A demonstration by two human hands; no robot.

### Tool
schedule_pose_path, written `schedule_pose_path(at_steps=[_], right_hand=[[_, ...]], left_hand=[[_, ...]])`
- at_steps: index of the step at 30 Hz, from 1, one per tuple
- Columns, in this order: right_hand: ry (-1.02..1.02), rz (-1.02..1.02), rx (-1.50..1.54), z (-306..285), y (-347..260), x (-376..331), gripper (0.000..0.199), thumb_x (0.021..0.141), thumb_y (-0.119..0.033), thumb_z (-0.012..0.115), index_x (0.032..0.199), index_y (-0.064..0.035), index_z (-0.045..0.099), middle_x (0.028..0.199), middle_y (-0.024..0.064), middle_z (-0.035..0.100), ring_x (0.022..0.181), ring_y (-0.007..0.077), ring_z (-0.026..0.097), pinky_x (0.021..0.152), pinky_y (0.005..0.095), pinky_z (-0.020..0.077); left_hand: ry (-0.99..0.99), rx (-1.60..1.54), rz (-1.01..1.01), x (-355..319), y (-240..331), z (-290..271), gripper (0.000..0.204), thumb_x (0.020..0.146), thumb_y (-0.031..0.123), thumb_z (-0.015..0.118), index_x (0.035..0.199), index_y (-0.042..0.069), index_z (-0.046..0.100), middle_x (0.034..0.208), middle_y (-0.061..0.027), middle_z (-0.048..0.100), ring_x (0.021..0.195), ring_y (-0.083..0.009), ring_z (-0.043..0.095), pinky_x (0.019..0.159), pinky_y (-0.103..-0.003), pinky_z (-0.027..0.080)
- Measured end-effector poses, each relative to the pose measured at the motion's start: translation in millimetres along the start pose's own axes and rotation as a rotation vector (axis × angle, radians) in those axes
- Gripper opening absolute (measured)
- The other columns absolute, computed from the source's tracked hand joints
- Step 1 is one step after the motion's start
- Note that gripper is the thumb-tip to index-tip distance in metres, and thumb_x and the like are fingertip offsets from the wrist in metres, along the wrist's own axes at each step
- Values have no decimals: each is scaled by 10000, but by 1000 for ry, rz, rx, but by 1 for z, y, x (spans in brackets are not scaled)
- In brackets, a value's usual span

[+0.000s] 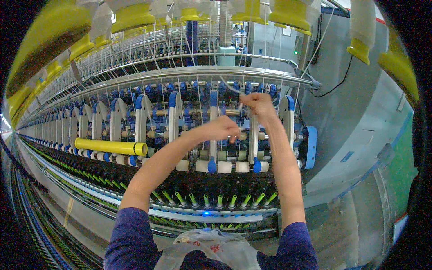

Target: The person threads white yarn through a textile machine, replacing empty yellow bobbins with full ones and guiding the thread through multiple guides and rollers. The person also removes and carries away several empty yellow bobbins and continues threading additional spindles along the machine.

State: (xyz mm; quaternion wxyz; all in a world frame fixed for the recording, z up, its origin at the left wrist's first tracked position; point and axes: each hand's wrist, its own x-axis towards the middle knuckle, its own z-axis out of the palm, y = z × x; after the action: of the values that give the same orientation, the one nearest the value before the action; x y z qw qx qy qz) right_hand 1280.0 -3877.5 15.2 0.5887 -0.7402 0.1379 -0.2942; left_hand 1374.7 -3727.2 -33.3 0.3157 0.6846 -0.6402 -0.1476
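Both my arms reach over the drafting section of a spinning machine. My right hand (258, 105) is closed in a pinch on a white roving strand (231, 89), which curves down to it from the rail above. Lower and to the left, my left hand (222, 128) has its fingers curled together in front of the rollers; what they hold, if anything, is blurred. Around my hands stand white pressure arms (213, 123) with blue caps, one of them behind my right wrist. A yellow tube (110, 147) lies across the machine, left of my left forearm.
Yellow-ended roving bobbins (288, 15) hang overhead, their strands running down past a metal rail (193, 72). Below the rollers, green spindles (220, 200) stand in a row. A grey machine housing (351, 112) rises on the right. White rollers (243, 167) line the front edge.
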Motion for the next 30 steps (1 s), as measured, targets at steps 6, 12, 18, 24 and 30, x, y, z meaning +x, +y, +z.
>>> schedule_pose_path(at_steps=[6, 12, 18, 24, 30], right_hand=[[-116, -231, -486, 9, 20, 19, 258, 730, -295, 742, 701, -41, 702, 638, 56, 632, 562, 160, 542, 533, 326, 412], [-120, -290, -820, 55, 66, 38, 342, 692, -420, 726, 661, -80, 706, 672, 124, 649, 652, 288, 640, 634, 409, 503], [-92, -262, -803, 64, 92, 49, 323, 692, -384, 747, 584, -84, 696, 526, 70, 617, 520, 210, 613, 576, 353, 499], [-116, -267, -840, 64, 105, 48, 317, 689, -388, 748, 590, -89, 707, 558, 81, 634, 543, 231, 626, 584, 360, 503], [-147, -215, -919, 67, 107, 49, 307, 702, -389, 745, 610, -97, 716, 609, 68, 658, 571, 231, 636, 598, 363, 509]], left_hand=[[40, 1268, -5, 15, 2, 35, 69, 696, 80, 637, 723, 87, 701, 743, -62, 664, 747, -227, 653, 594, -347, 503], [-7, 1162, -164, -130, 77, 16, 63, 660, 78, 637, 709, 85, 676, 721, -102, 639, 710, -267, 649, 587, -388, 537], [-204, 190, -179, -238, 71, -86, 189, 839, 212, 641, 784, 36, 677, 602, -125, 603, 510, -235, 577, 501, -305, 450], [472, -1025, 501, -285, 36, -133, 206, 806, 223, 691, 878, 54, 599, 937, -115, 611, 892, -225, 573, 795, -376, 486], [929, -823, -151, -246, 35, -124, 157, 883, 187, 556, 928, 83, 665, 942, -71, 633, 761, -194, 602, 713, -366, 494]])
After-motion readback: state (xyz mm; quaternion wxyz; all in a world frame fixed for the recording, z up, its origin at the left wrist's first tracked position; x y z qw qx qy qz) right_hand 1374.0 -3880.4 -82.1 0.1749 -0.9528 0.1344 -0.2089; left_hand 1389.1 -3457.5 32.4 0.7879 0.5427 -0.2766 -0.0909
